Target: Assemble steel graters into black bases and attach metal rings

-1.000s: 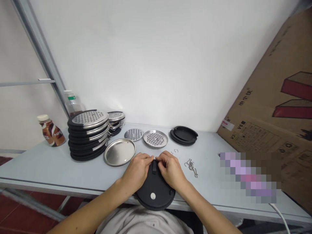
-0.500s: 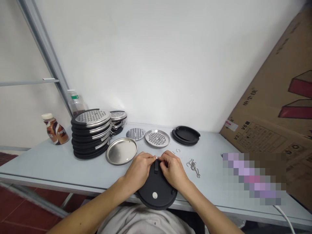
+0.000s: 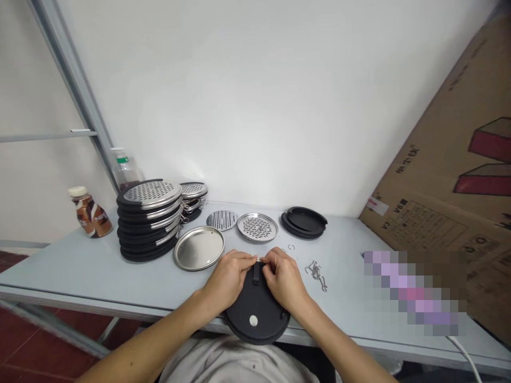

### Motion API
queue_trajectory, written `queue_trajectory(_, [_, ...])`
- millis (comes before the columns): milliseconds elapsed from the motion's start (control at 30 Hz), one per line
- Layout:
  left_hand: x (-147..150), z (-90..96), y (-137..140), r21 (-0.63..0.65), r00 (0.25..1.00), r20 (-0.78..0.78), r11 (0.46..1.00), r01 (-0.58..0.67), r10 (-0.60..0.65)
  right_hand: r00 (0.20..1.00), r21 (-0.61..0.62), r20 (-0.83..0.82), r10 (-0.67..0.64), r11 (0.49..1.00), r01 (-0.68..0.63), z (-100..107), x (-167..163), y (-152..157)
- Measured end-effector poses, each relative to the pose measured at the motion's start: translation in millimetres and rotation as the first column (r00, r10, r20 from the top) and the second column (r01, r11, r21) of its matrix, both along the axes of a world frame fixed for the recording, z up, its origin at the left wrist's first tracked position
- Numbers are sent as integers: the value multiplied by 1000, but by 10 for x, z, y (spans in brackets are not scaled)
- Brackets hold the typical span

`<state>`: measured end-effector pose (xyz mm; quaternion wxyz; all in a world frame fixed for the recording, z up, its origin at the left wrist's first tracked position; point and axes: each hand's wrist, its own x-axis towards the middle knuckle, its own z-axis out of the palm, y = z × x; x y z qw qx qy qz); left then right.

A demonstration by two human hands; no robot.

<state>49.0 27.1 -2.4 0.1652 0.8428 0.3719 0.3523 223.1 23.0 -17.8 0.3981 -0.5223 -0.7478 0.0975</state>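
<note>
A round black grater case (image 3: 265, 308) lies at the table's front edge, overhanging it towards my lap, with a white dot low on its face. A short black strap (image 3: 256, 274) stands out at its far rim. There, a small metal ring (image 3: 258, 259) shows between my fingertips, mostly hidden by them. My left hand (image 3: 228, 274) pinches it from the left, thumb against forefinger. From the other side my right hand (image 3: 284, 274) is closed on it too, fingers curled over the case. Loose rings (image 3: 291, 247) and a bunch of metal clips (image 3: 316, 275) lie to the right.
Left stands a tall stack of black-rimmed graters (image 3: 147, 223), a smaller stack (image 3: 194, 190) behind it. A metal dish (image 3: 199, 248), grater discs (image 3: 257, 227) and black cases (image 3: 304, 222) lie beyond my hands. Bottles (image 3: 91, 213) stand far left; a large carton (image 3: 447, 202) leans at right.
Almost nothing differs. Both hands stay at the strap's end, with only a slight shift of the fingertips around the ring.
</note>
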Motion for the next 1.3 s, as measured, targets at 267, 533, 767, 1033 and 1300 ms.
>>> queue_trajectory(267, [12,21,2,-19,1000,25,1000,-5,5,999,7,12,-32,999,32,14,4,-8])
queue_trajectory(533, [-5,1,-40,-210,967,211,972,-101,146,998,2,2,-61,998,61,33,-4,-27])
queue_trajectory(767, [-185,95,-153,-138,995,79,988,67,-56,995,-59,-32,-93,994,91,53,10,-28])
queue_trajectory(1033, [-312,110,-249,-110,982,-88,982,155,-165,997,-66,-17,-81,995,80,44,65,-13])
queue_trajectory(1300, [-302,90,-226,-97,984,-70,983,154,-161,996,-21,-30,-86,996,85,29,72,-28])
